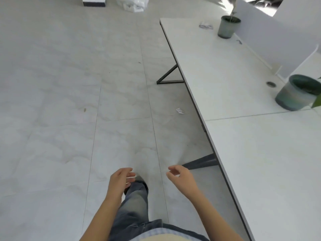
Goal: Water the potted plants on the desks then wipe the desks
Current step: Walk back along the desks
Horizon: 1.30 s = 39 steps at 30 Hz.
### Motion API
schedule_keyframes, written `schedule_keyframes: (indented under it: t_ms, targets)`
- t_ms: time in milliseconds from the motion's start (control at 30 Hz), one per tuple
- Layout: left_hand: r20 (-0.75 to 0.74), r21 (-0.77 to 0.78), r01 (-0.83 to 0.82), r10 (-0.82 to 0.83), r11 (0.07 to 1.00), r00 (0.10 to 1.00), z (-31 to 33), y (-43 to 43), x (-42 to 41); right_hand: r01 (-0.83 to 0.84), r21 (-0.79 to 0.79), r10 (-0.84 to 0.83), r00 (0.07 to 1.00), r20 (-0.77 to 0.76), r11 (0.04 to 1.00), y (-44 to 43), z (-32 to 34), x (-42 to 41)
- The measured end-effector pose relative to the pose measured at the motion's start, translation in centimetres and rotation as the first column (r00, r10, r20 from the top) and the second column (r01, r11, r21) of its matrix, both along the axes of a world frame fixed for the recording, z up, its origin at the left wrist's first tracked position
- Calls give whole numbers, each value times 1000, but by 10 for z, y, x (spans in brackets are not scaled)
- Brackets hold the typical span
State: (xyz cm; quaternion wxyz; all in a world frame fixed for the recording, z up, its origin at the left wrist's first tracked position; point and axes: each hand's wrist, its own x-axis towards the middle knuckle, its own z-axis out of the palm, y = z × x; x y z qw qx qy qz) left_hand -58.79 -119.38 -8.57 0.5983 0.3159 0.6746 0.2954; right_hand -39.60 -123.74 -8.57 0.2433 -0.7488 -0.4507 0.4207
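Observation:
A long white desk (234, 87) runs along the right side. On it, a green-grey pot with a thin plant (227, 27) stands at the far end, and a second green-grey pot (297, 94) stands near the right edge, partly cut off. My left hand (119, 180) and my right hand (180, 178) hang over the floor in front of me, left of the desk. Both hold nothing, fingers loosely curled and apart. No watering vessel or cloth is in view.
White divider panels (271, 32) stand along the desk's far side. A crumpled item (205, 26) lies by the far pot. Dark desk legs (169, 75) angle onto the tiled floor. A paper scrap (180, 110) lies on the floor, a white plastic bag (133, 4) farther off.

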Motion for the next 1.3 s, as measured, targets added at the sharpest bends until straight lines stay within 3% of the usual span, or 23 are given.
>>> schedule_keyframes:
  t_ms: [333, 600, 800, 933, 1200, 1300]
  targets:
    - [50, 133, 5, -12, 991, 999, 32, 301, 6, 104, 84, -103, 995, -15, 991, 267, 22, 8]
    - [6, -62, 94, -93, 994, 996, -3, 431, 27, 77, -34, -77, 997, 7, 996, 415, 3, 23]
    - [-33, -17, 82, -83, 996, 996, -13, 597, 70, 36, 58, -36, 999, 15, 998, 590, -1, 69]
    - [-14, 55, 96, -95, 994, 995, 4, 699, 111, 83, 119, -85, 996, 12, 989, 691, 15, 105]
    - [15, 12, 199, -199, 980, 980, 4, 855, 177, 195, -8, -195, 981, -12, 981, 814, 4, 160]
    - [14, 26, 283, -284, 959, 959, 0, 926, 203, 306, 23, -306, 952, -11, 952, 870, 3, 185]
